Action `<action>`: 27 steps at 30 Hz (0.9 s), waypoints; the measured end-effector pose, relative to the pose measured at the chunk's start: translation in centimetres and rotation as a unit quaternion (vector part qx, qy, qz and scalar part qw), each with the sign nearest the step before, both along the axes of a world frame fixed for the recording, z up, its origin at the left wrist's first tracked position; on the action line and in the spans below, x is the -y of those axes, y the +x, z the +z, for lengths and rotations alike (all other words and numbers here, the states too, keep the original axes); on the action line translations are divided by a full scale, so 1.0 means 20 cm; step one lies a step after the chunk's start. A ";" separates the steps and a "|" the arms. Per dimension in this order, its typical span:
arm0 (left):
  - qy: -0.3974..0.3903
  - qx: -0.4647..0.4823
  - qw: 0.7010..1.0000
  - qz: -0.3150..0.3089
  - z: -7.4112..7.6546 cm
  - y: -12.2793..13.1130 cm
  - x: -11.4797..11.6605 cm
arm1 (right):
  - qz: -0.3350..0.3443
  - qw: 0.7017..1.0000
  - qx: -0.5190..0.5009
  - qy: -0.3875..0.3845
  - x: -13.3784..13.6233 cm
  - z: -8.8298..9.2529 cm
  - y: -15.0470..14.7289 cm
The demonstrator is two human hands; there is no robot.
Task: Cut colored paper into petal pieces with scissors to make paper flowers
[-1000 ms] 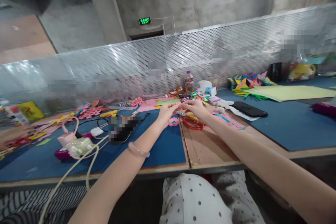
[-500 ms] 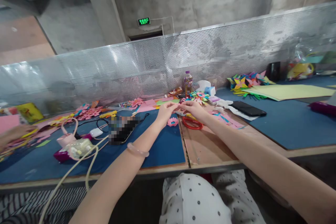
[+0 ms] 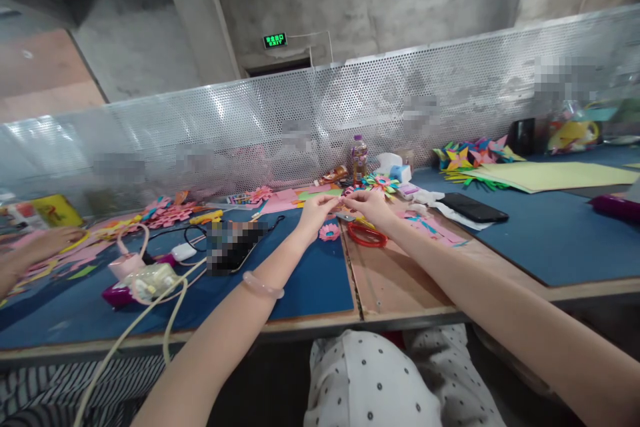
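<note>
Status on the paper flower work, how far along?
Done: a small pink flower and a multicoloured flower look finished. In hand: left hand and right hand pinch a small paper piece between them. Left: probably more, since uncut pink sheets and red scissors lie nearby.

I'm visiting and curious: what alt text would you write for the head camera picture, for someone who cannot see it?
A person's left hand and right hand pinch what looks like a small paper piece between them over a cluttered worktable. Red scissors and a pink paper flower lie near the hands; another person's hand is at far left.
</note>
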State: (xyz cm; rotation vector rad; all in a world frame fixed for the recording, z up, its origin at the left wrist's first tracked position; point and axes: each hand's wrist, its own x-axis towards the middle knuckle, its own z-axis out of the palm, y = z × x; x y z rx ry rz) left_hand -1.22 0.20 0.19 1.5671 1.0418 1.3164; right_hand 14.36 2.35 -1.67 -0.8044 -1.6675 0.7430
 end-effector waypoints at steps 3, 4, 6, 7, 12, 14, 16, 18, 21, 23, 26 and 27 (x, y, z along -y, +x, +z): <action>-0.106 0.040 0.993 -0.021 0.00 0.01 0.00 | -0.047 0.995 0.050 0.072 0.02 0.02 0.00; -0.135 0.045 0.989 -0.028 -0.01 0.01 0.00 | -0.061 0.989 0.073 0.110 0.02 0.02 0.00; -0.160 0.060 0.984 -0.042 -0.01 0.01 -0.01 | -0.089 0.967 0.130 0.198 0.02 0.02 -0.01; -0.159 0.070 0.984 -0.048 -0.01 0.01 -0.01 | -0.102 0.952 0.159 0.240 0.02 0.02 -0.01; -0.134 0.105 0.984 -0.052 -0.03 0.00 -0.04 | -0.149 0.892 0.244 0.351 0.02 0.00 -0.02; -0.123 0.111 0.985 -0.046 -0.04 0.00 -0.05 | -0.153 0.878 0.262 0.371 0.02 0.00 -0.02; -0.111 0.113 0.986 -0.047 -0.04 0.00 -0.05 | -0.151 0.872 0.269 0.380 0.03 0.00 -0.02; -0.101 0.110 0.988 -0.050 -0.04 0.01 -0.04 | -0.156 0.873 0.263 0.380 0.03 0.00 -0.02; -0.093 0.111 0.989 -0.041 -0.02 0.02 -0.02 | -0.172 0.883 0.233 0.370 0.03 0.00 -0.04; -0.089 0.118 0.988 -0.039 -0.01 0.03 -0.01 | -0.181 0.895 0.198 0.357 0.03 -0.01 -0.05; -0.077 0.125 0.988 -0.052 -0.01 0.03 -0.01 | -0.191 0.914 0.141 0.328 0.02 -0.02 -0.07; -0.071 0.124 0.988 -0.055 -0.01 0.03 -0.01 | -0.193 0.919 0.126 0.318 0.02 -0.02 -0.07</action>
